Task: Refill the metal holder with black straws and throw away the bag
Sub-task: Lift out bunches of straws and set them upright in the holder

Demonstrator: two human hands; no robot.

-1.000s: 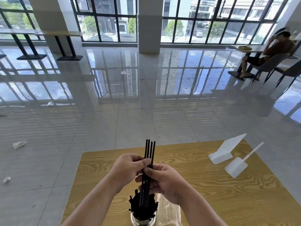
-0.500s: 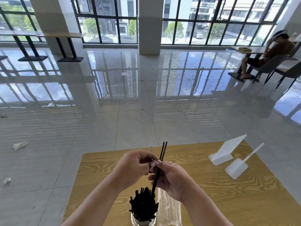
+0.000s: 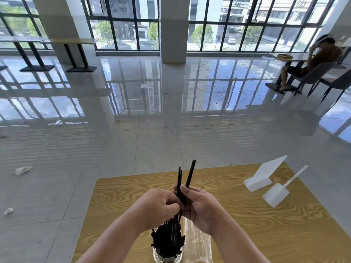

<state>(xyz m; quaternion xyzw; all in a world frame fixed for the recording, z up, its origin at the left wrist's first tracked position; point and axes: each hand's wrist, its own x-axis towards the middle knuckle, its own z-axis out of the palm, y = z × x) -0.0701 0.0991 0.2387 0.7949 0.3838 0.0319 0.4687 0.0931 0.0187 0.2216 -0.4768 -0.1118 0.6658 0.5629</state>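
Observation:
A metal holder packed with black straws stands at the near edge of the wooden table. Above it my left hand pinches a couple of black straws that stand nearly upright. My right hand grips another couple of straws that lean to the right. The lower ends of the held straws reach down toward the holder. A clear plastic bag lies flat on the table just right of the holder, partly under my right wrist.
Two white plastic sign stands sit at the table's far right. Scraps of litter lie on the glossy tiled floor to the left. A person sits on a chair at a far table on the right.
The held bundle has been split: my left hand now holds a couple of straws upright, my right hand keeps the leaning ones. The hands have dropped slightly toward the holder.

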